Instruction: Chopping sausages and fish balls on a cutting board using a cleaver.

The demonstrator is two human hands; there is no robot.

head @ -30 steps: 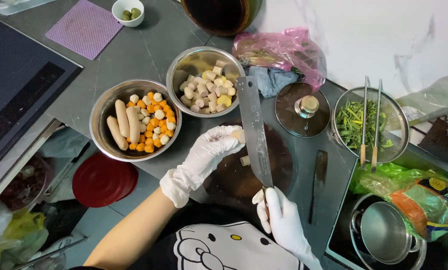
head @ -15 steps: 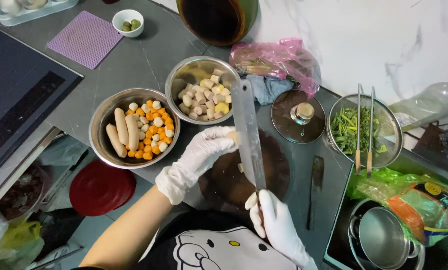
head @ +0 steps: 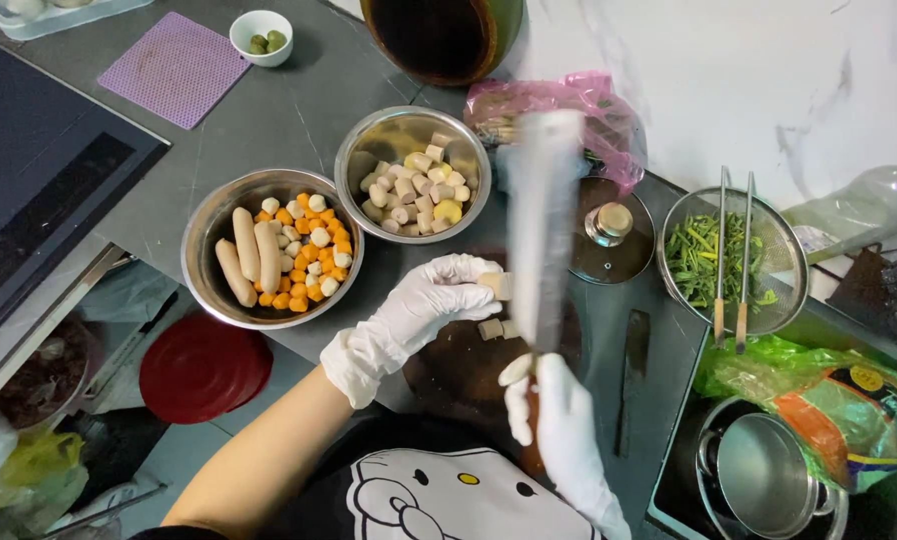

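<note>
1. Sausage piece: pale, short, pinned under the fingertips of your left hand on the dark round cutting board. It looks soft and likely slick; hold it from the top and the far side, fingertips curled back from the edge.
2. Cut pieces: two small pale rounds on the board just below your left fingertips.
3. Cleaver: broad blade, blurred, raised upright just right of your left fingertips. Your right hand, gloved, is closed around the handle at the board's near edge. Judged heavy and stiff.
4. Steel bowl of cut rounds: just beyond your left fingers.
5. Steel bowl with whole sausages and orange and white balls: left of your left hand.
6. Glass lid: right of the blade.
7. Strainer of greens: further right, with chopsticks laid across.
8. Pink plastic bag: beyond the blade.
9. Small knife: flat, right of your right hand.
</note>
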